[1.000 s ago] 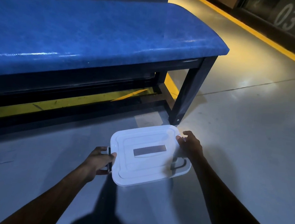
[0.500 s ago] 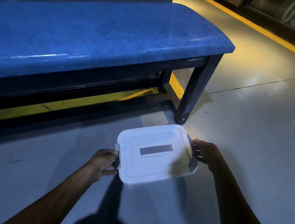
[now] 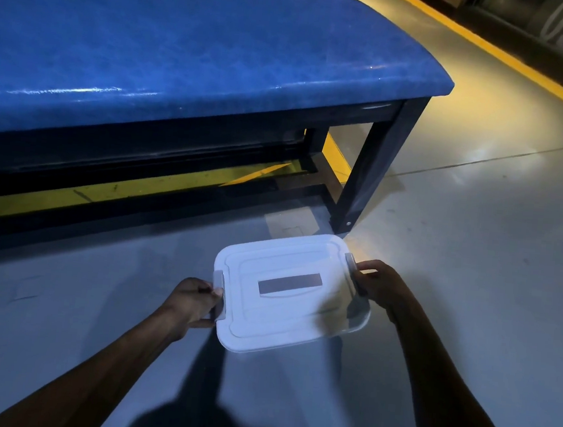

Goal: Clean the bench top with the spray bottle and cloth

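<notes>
Hands on both ends of a white lidded box (image 3: pixel 286 295) sitting on the grey floor (image 3: pixel 473 264): left hand (image 3: pixel 190 302) curled around the grey latch (image 3: pixel 217 296) on its side, right hand (image 3: pixel 378 281) pinching the latch opposite. Blue bench top (image 3: pixel 185 51) is just beyond the box, and honestly no spray bottle or cloth is visible anywhere.

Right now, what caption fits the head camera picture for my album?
Both hands, left and right, grip a white lidded box beside the blue bench.
</notes>
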{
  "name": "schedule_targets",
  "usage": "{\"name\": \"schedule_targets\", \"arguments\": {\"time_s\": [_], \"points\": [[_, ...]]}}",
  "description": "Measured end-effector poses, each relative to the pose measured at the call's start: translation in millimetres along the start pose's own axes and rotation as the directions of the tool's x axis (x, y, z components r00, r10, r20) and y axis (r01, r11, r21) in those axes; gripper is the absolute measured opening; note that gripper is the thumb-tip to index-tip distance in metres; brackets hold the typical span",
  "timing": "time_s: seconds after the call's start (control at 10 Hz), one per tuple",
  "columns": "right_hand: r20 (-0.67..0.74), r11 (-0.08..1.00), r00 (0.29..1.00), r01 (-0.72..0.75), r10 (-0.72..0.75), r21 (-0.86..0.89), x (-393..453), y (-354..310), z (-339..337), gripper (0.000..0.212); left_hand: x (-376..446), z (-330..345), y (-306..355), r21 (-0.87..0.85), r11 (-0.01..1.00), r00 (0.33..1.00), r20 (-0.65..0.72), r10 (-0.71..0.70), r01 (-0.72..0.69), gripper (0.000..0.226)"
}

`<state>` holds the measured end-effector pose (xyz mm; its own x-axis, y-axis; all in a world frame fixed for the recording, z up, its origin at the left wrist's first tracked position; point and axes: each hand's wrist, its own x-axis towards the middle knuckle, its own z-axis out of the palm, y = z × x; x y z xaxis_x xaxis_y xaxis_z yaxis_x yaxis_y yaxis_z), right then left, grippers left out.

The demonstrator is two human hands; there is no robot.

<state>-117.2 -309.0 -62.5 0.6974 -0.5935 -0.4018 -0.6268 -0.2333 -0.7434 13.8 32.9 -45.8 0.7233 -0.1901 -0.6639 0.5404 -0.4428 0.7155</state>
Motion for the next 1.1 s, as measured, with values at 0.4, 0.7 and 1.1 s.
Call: {"name": "schedule_targets", "arguments": {"time_s": [0.4, 0.7, 1.1], "points": [[-0.057, 0.998, 0.998, 0.038, -0.041, -0.047, 0.4, -35.9, 10.0, 0.007, 3.2, -3.5, 7.7, 0.051, 0.998, 0.999, 0.000, 0.043, -0.043, 0.023], [-0.125, 1.000, 0.992, 0.000, -0.002, -0.018, 1.1, -29.5, 19.1, 0.012, 7.2, -3.6, 6.6, 0.218, 0.973, 0.997, 0.020, 0.078, -0.080, 0.026], [-0.247, 0.990, 0.969, -0.006, -0.029, -0.140, -16.0, -43.5, 27.8, 0.026, 20.4, 2.1, 7.1, 0.425, 0.865, 0.944, -0.066, 0.324, -0.267, 0.036]]}}
